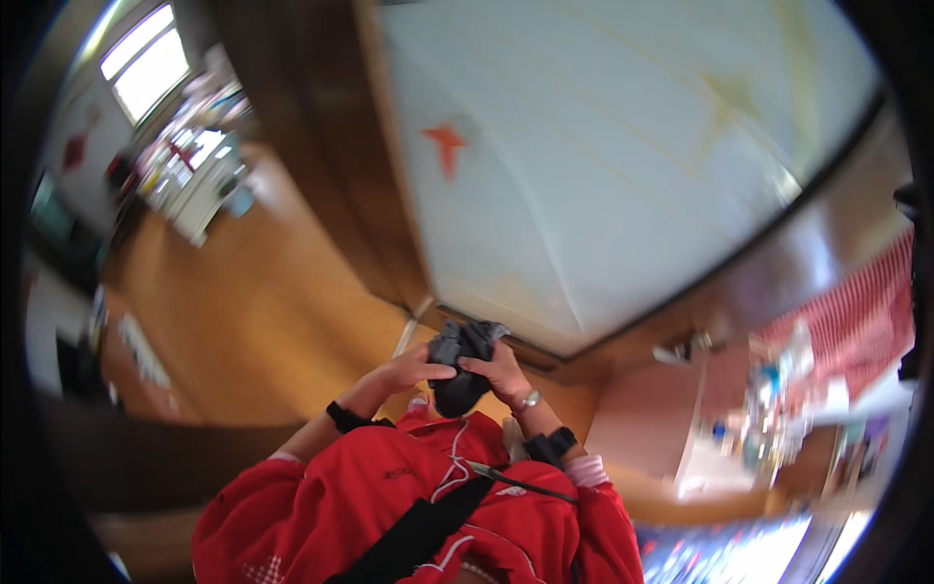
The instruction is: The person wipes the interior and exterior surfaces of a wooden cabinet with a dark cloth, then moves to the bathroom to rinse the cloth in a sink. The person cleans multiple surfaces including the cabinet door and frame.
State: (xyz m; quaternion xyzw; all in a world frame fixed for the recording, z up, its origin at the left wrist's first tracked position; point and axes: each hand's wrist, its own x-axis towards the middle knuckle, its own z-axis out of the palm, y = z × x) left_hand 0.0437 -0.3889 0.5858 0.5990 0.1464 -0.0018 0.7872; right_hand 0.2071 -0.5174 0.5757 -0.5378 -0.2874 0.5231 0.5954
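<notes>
A bundled dark grey cloth (461, 398), possibly a folded garment, is held between both hands in front of my red jacket (365, 482). My left hand (417, 369) grips its left side, with the thumb lying across the front. On the opposite side, my right hand (500, 371) pinches the cloth, its thumb pointing inward. Part of the bundle hangs below the thumbs, and a lighter grey fold sticks up near the right fingers. Fingers behind the cloth are hidden. A watch (528, 400) is on my right wrist, and black bands circle both forearms.
Ahead stands a frosted panel (584, 182) with a red sticker, beside a dark wooden door frame (328, 131). Wooden floor (241, 314) stretches left towards a cluttered white cabinet (197, 204). At right, a pink cabinet (646, 420) adjoins a surface crowded with blurred bottles (766, 416).
</notes>
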